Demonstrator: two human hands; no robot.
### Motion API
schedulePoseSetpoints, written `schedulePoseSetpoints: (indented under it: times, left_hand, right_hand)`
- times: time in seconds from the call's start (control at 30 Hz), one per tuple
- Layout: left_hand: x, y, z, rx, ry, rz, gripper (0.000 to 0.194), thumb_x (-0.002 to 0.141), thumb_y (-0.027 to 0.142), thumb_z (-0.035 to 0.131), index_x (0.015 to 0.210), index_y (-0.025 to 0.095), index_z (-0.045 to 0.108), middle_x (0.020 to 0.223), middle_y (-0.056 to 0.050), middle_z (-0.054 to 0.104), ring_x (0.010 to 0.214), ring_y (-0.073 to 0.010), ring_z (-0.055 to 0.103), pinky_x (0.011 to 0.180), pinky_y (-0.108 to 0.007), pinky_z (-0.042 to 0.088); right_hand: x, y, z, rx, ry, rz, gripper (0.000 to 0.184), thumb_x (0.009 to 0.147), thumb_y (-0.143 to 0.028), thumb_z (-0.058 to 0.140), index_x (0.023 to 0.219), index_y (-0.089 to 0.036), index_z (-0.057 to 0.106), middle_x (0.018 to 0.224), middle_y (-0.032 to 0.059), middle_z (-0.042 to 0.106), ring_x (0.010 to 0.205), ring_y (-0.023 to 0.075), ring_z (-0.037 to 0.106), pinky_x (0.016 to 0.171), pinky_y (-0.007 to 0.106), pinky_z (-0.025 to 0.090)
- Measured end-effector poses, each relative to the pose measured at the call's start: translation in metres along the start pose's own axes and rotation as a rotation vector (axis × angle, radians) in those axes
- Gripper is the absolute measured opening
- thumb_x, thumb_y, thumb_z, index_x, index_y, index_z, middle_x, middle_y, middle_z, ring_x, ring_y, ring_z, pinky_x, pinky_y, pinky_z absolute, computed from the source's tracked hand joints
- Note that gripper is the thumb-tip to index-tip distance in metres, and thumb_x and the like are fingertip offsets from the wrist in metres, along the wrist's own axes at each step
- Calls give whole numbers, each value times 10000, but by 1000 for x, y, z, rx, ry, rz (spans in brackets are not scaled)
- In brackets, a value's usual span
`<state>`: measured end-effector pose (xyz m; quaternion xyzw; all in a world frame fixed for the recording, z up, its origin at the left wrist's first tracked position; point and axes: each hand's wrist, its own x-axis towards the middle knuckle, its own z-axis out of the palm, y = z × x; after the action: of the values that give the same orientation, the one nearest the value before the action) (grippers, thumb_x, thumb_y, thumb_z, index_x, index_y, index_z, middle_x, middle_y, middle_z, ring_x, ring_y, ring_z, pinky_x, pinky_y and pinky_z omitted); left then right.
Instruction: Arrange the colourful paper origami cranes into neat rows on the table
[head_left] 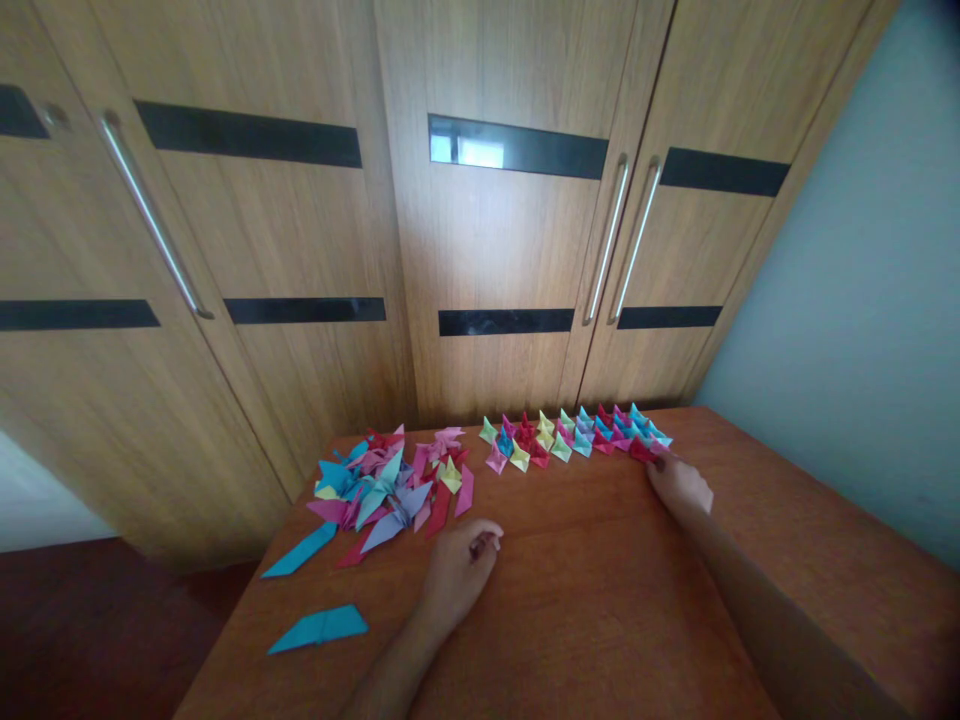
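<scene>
My right hand reaches to the right end of the rows, its fingertips closed on a red folded paper piece. Beside that piece stand several small origami pieces with pointed corners, in yellow, green, blue, pink and red. My left hand rests over the middle of the table with its fingers curled in, and nothing shows in them. Just beyond it lies a loose heap of folded paper pieces in pink, blue, purple and red. A yellow origami piece sits at the heap's right side.
Two flat blue folded strips, one nearer me and one by the heap, lie on the left of the brown wooden table. A wooden wardrobe stands behind the table's far edge. A pale wall rises at the right.
</scene>
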<state>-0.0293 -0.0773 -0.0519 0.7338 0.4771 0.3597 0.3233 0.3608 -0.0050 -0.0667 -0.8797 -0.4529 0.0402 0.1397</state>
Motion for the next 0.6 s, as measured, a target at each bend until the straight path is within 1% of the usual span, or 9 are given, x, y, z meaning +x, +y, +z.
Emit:
schedulePoseSetpoints:
  times: [0.1, 0.17, 0.27, 0.33, 0.43, 0.53, 0.6]
  left_hand:
    - [0, 1, -1, 6, 10, -6, 197, 773, 183, 467, 834, 205, 653, 754, -8, 662, 686, -152, 594, 641, -247, 435]
    - [0, 2, -1, 3, 14, -12, 192, 772, 191, 472, 825, 207, 655, 762, -9, 668, 689, -154, 596, 646, -248, 441]
    - [0, 3, 0, -12, 16, -15, 190, 764, 190, 482, 823, 212, 662, 768, -10, 679, 690, -156, 602, 648, -249, 449]
    - [0, 2, 0, -16, 19, -11, 193, 763, 189, 485, 830, 210, 664, 768, -12, 681, 689, -156, 605, 645, -248, 449]
    - [-1, 2, 1, -3, 13, -1, 197, 770, 193, 479, 838, 204, 663, 762, -14, 675, 688, -155, 604, 647, -248, 448]
    - [-2, 1, 1, 7, 16, 10, 193, 773, 194, 480, 840, 202, 661, 762, -15, 670, 688, -154, 600, 648, -248, 446]
    - [-2, 1, 1, 4, 24, 13, 193, 773, 188, 480, 843, 200, 659, 761, -16, 667, 686, -154, 599, 648, -249, 446]
  right_hand:
    - [-2, 0, 0, 11, 11, 3, 445, 835, -479, 408, 1168, -241, 583, 1043, 160, 645, 927, 314, 625, 738, 410, 481]
    - [-6, 0, -1, 30, 36, 28, 452, 839, -480, 400, 1154, -210, 581, 1030, 167, 645, 918, 319, 627, 731, 408, 483]
    - [-18, -4, -2, 71, 110, 82, 475, 852, -489, 371, 1148, -168, 559, 974, 176, 654, 886, 312, 634, 716, 397, 484]
    - [-30, -12, 0, 88, 133, 69, 469, 861, -506, 348, 1111, -176, 569, 915, 164, 662, 847, 295, 639, 695, 380, 479]
    - [-54, -33, 6, 99, 85, -55, 419, 869, -520, 340, 976, -217, 609, 841, 116, 670, 783, 260, 641, 641, 324, 451]
    - [-82, -63, 15, 159, 24, -249, 378, 879, -500, 352, 834, -233, 616, 782, 65, 670, 738, 222, 636, 576, 263, 394]
    - [-101, -85, 20, 213, -10, -363, 368, 890, -476, 349, 784, -238, 608, 732, 39, 664, 701, 196, 629, 545, 244, 355]
